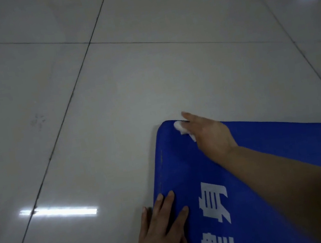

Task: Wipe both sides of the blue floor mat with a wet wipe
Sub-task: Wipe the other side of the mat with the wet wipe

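Looking down from the head view: mat point(269, 166), blue, lies flat on a pale tiled floor point(86, 91), filling the lower right of frame. Its rounded far-left corner is in view. White printed characters point(213, 203) run along the mat near its left edge.

Right hand point(208, 132) reaches out to that far corner, palm down. A bunched white wipe point(180, 127) sits under its fingers, pressed onto the mat just inside the corner. One finger extends straight past the mat's far edge; the others curl over the wipe, gripping it.

Left hand point(163, 231) lies flat at the mat's left edge, fingers straight and spread. Fingertips rest on the blue surface, while the outermost finger lies on the floor beside the edge. It holds nothing.

Two bright light reflections show on the tiles. Dark objects sit at the top edge of frame, too cut off to identify.
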